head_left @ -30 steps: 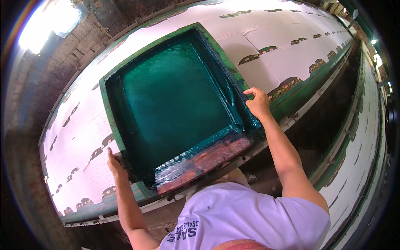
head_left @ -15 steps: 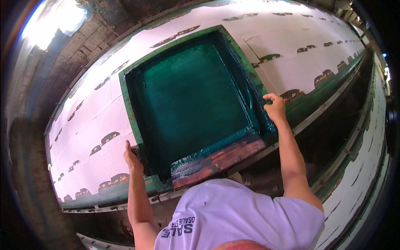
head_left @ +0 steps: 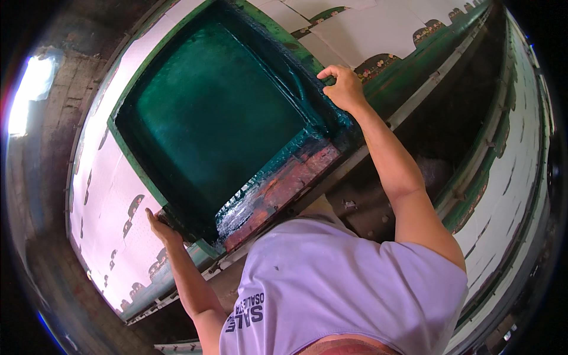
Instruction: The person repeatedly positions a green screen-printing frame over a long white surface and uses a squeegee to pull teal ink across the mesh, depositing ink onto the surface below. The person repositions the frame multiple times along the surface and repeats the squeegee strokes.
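A large screen printing frame [head_left: 139,171] with green painted sides lies across white fabric on a long table. Wet dark green ink coats its mesh [head_left: 219,106] and pools along the inner right side. The near end carries a reddish-brown, ink-smeared strip [head_left: 284,195]. My left hand [head_left: 164,229] is closed round the near left side of the frame, its thumb sticking up and most fingers hidden below. On the right side of the frame, my right hand [head_left: 344,89] has its fingers curled at the inky rim, index finger bent on top.
White fabric [head_left: 378,29] printed with rows of dark rounded floral shapes covers the table. A metal rail [head_left: 408,109] runs along its near edge. Across a dark gap on the right stands a second long table with white fabric [head_left: 497,219]. A brick wall [head_left: 65,89] rises at the left.
The view has turned and shifted, so the frame and both hands now appear further left and higher. Both hands keep their places on the frame.
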Motion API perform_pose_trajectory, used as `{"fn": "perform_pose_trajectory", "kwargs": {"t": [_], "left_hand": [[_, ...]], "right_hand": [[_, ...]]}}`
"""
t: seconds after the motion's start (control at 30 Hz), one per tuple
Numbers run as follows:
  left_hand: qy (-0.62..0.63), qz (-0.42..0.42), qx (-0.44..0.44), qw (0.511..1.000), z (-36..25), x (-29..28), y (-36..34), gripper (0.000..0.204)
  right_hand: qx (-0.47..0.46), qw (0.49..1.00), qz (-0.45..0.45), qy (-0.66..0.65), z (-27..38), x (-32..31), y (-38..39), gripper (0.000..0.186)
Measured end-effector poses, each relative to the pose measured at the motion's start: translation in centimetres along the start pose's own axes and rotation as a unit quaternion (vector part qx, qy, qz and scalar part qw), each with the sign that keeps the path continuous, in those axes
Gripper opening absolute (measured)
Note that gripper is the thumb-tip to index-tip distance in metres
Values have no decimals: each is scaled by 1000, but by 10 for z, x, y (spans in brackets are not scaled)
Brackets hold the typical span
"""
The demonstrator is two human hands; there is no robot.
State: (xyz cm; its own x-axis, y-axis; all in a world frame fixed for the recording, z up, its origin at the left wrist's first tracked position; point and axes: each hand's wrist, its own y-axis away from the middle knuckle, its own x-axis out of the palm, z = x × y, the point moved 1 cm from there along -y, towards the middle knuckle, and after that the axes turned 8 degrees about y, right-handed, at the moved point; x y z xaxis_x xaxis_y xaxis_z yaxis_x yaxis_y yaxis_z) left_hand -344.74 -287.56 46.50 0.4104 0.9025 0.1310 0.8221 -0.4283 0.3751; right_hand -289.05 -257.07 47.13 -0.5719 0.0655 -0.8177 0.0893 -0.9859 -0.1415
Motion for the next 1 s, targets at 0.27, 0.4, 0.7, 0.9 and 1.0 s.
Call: {"fn": "perform_pose_trajectory", "kwargs": {"t": [0.27, 0.4, 0.7, 0.9, 1.0], "left_hand": [[-50, 0, 15, 999, 6, -17, -25, 59], [-54, -16, -1, 998, 24, -26, -45, 60], [-208, -37, 62, 975, 40, -32, -52, 80], [-295, -30, 138, 945, 45, -29, -43, 78], [-277, -21, 107, 955, 45, -32, -49, 74]], "right_hand": [[-53, 998, -12, -39, -13, 13, -2, 26], [-64, 998, 10, -3, 15, 3, 14, 35], [-479, 855, 197, 3, 141, -9, 172, 46], [-500, 843, 170, 101, 161, 16, 191, 37], [-501, 853, 115, 93, 192, 21, 190, 40]]}}
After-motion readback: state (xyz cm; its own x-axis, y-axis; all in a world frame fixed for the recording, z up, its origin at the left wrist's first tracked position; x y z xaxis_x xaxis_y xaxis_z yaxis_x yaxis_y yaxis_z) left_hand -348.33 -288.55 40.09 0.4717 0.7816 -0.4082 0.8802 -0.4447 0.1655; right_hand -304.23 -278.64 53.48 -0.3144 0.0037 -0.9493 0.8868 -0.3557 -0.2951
